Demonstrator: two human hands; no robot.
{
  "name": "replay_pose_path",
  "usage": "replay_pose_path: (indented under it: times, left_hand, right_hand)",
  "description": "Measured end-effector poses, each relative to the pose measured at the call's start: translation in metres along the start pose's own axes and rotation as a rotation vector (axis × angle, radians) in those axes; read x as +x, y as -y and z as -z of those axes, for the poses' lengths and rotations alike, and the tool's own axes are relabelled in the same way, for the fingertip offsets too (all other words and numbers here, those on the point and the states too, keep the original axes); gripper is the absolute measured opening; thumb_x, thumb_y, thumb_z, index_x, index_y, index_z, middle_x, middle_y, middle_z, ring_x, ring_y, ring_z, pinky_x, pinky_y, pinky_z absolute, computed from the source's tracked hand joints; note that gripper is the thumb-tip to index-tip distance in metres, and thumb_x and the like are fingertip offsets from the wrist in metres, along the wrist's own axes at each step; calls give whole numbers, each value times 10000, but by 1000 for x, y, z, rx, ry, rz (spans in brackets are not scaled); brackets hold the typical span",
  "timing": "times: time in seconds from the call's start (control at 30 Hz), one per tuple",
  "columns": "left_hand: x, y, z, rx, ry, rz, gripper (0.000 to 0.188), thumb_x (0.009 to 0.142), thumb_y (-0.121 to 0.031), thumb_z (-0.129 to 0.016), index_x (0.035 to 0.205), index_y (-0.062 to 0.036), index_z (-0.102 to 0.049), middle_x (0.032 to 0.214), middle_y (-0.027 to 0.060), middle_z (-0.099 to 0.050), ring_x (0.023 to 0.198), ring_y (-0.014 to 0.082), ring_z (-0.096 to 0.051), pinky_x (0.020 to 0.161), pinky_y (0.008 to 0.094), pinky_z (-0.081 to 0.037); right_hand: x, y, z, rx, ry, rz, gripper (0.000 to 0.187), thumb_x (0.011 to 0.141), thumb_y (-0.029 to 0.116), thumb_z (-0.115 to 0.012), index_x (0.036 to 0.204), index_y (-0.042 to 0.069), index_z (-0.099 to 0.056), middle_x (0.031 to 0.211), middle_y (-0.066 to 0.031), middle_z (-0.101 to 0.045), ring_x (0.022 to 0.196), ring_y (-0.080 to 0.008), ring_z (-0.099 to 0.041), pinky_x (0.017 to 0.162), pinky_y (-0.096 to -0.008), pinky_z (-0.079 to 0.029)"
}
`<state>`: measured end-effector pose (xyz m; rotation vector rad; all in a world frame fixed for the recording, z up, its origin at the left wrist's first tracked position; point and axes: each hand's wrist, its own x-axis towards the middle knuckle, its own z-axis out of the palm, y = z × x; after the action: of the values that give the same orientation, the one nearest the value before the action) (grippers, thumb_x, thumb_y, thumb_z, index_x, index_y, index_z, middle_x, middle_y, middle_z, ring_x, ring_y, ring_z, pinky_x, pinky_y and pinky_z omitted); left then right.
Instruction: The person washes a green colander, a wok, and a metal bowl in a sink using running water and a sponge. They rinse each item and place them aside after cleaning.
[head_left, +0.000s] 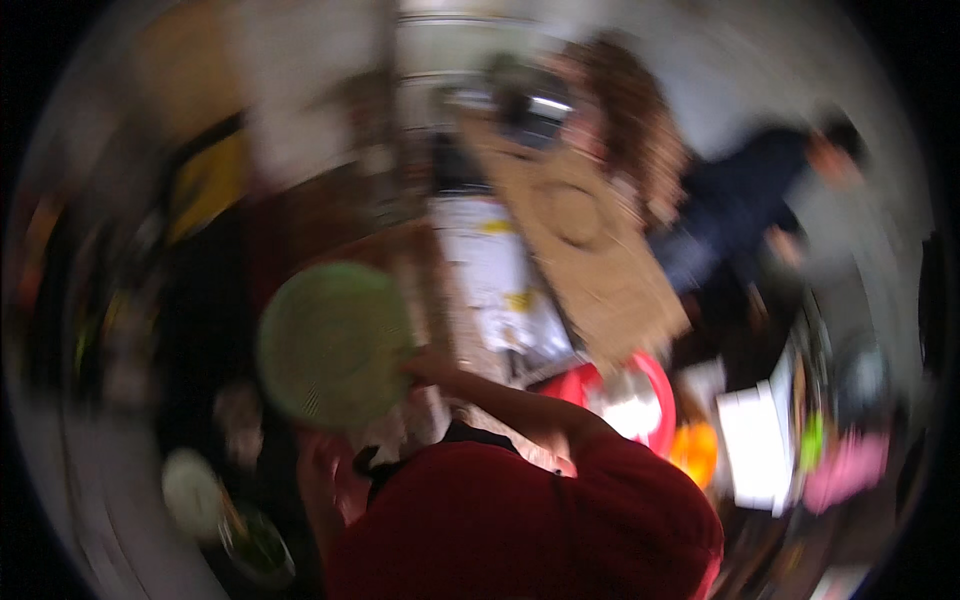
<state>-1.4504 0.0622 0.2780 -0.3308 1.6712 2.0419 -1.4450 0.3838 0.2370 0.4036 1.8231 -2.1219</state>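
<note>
A round pale-green colander (335,345) is held up left of the middle, its rim showing a fine pattern like small holes. My right hand (428,368) grips its right edge, the arm reaching across from the right. On the lower left my left forearm (315,495) rises toward the colander's underside. Blur and the colander's lower edge hide the fingers of that hand, so its hold cannot be made out. Pinkish-red material (345,480) shows between that forearm and my red shirt.
A counter carries a long brown cardboard sheet (590,250) and white packages (490,260). A red basin (655,400) and an orange object (693,453) stand to the right. Two people are beyond: one long-haired (640,120), one in dark clothes (735,195). Bowls (192,490) sit lower left.
</note>
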Motion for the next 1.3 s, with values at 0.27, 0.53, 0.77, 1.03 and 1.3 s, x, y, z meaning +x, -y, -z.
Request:
replay_pose_path:
  times: [0.27, 0.53, 0.77, 1.03, 1.3]
  left_hand:
    - [67, 4, -74, 18, 595, 213, 516, 915, -275, -516, 1352, -57, -351, 1272, 99, -448, 1098, 249, -493, 926, 359, -418]
    - [133, 42, -160, 189, 917, 182, 516, 918, -310, -491, 1331, -28, -365, 1323, 129, -409, 1102, 272, -495, 927, 377, -433]
    - [169, 114, -162, 66, 888, 591, 467, 934, -342, -437, 1284, -34, -415, 1259, 122, -465, 1043, 252, -524, 878, 373, -456]
    - [228, 179, -171, 39, 1015, 924, 448, 953, -379, -376, 1231, -41, -472, 1185, 114, -530, 975, 229, -557, 822, 368, -483]
    - [243, 184, -192, 157, 1229, 1076, 463, 950, -436, -348, 1188, -79, -524, 1112, 106, -582, 876, 208, -595, 702, 397, -525]
  right_hand:
    - [-144, -1, 14, 141, -483, 53, 343, 767, 210, -578, 990, -50, -591, 808, -129, -627, 557, -183, -606, 464, -320, -497]
    - [-230, -38, 27, 425, -862, -24, 375, 788, 222, -584, 1099, 13, -560, 909, -120, -622, 669, -212, -630, 508, -300, -544]
    - [-255, -46, 6, 434, -1013, 112, 410, 822, 204, -569, 1190, 34, -509, 934, -94, -608, 675, -177, -606, 511, -282, -543]
    - [-283, -77, -30, 600, -1133, 131, 241, 813, 185, -561, 957, -9, -561, 778, -89, -574, 559, -180, -596, 470, -297, -538]
    - [-304, -95, -43, 550, -1175, 144, 280, 807, 203, -573, 998, -1, -590, 767, -69, -604, 573, -159, -592, 467, -286, -509]
